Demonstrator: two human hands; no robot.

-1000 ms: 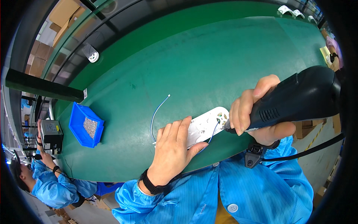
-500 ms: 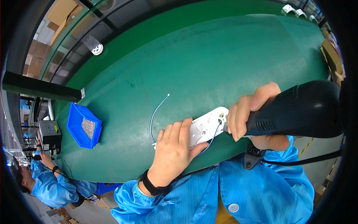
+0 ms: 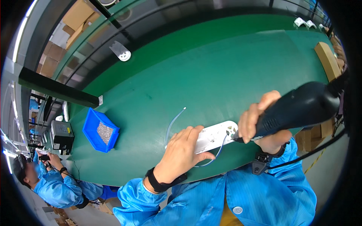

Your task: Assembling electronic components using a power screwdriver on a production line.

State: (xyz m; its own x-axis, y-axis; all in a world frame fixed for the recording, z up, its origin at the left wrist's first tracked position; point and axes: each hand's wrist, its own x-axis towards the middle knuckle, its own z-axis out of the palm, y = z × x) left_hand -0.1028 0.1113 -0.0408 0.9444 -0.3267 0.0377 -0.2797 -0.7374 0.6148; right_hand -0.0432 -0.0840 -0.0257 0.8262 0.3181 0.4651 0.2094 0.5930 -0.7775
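A long white plastic housing (image 3: 212, 138) with a rounded right end lies on the green bench top in front of me. My left hand (image 3: 177, 150) grips its left part, fingers over the top and thumb along the near edge. A thin blue-and-white cable (image 3: 171, 125) curves out past my fingers at the far side, and a loop shows below the housing. My right hand (image 3: 252, 119) is wrapped round a black electric screwdriver (image 3: 298, 110). It is held tilted, with its nose at the housing's right end. The bit's exact contact point is too small to make out.
Left on the green bench (image 3: 158, 83) stands a blue bin (image 3: 94, 132) of small metal parts. Beyond it are a black-and-silver box (image 3: 62, 136) and a co-worker in a blue smock (image 3: 56, 188). Another white part (image 3: 122, 53) lies at the back; a cardboard box (image 3: 327, 62) stands far right.
The whole view has shifted, so the bench things appear farther right and lower. Both hands keep their hold, and the screwdriver's nose stays at the housing's right end.
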